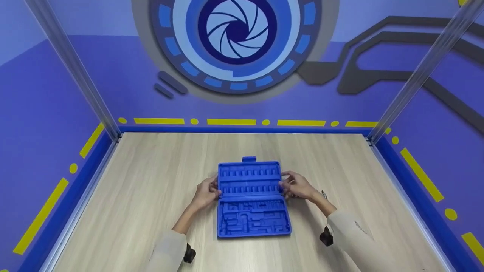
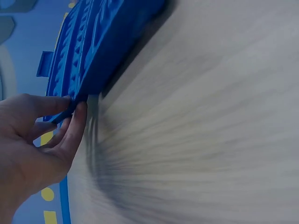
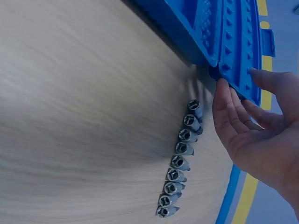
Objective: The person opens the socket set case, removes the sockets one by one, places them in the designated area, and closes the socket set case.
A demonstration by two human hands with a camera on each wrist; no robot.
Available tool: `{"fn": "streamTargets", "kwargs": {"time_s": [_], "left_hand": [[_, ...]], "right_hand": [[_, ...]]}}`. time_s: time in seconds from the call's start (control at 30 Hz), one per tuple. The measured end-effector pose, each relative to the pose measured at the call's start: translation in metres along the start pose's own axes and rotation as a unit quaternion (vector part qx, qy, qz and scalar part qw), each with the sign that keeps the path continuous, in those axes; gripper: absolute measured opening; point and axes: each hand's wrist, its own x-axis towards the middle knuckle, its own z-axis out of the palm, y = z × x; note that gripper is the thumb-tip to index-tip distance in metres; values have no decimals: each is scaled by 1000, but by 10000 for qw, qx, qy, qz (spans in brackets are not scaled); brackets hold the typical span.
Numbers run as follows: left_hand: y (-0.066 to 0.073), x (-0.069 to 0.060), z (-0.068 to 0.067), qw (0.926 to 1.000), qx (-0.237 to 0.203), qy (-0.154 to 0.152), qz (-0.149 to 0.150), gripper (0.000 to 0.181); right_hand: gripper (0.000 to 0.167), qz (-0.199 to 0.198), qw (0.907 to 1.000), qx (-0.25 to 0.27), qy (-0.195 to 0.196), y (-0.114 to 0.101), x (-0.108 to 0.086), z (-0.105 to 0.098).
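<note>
A blue plastic tool case [image 1: 251,235] lies spread open on the table, its moulded slots bare. The raised lid [image 1: 249,183] has rows of socket-shaped recesses and a latch tab [image 1: 248,159] at its far edge. My left hand [image 1: 206,193] pinches the lid's left edge, thumb on the inner face and fingers behind, as the left wrist view shows. On the opposite edge, my right hand [image 1: 299,186] holds the lid between thumb and fingers. A line of several metal sockets [image 3: 180,148] stands beside the right hand in the right wrist view; the head view does not show them.
The wood-grain table [image 1: 151,158] is bordered by blue walls with yellow markings. Metal posts [image 1: 87,83] rise at the two back corners. Black devices [image 1: 326,237] sit at both sleeves.
</note>
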Motion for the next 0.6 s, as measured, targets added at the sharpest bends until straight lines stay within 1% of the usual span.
{"fn": "streamTargets", "kwargs": {"time_s": [0.07, 0.13, 0.3, 0.47, 0.53, 0.6], "left_hand": [[3, 0, 1, 9999, 0, 153, -14, 64], [6, 0, 1, 9996, 73, 265, -96, 64], [13, -1, 1, 9987, 184, 452, -114, 70], [17, -3, -1, 9976, -329, 572, -230, 73], [18, -5, -2, 9967, -469, 599, -279, 72], [19, -7, -3, 9959, -574, 614, -347, 69]], "right_hand": [[55, -36, 9999, -32, 121, -3, -1, 1], [58, -35, 9998, 5, 220, -6, -1, 2], [61, 198, 9981, 299, 496, -14, -1, 5], [62, 367, 9960, 601, 544, -24, -2, 7], [61, 415, 9945, 763, 582, -26, -3, 8], [59, 458, 9920, 944, 700, -28, -4, 10]]}}
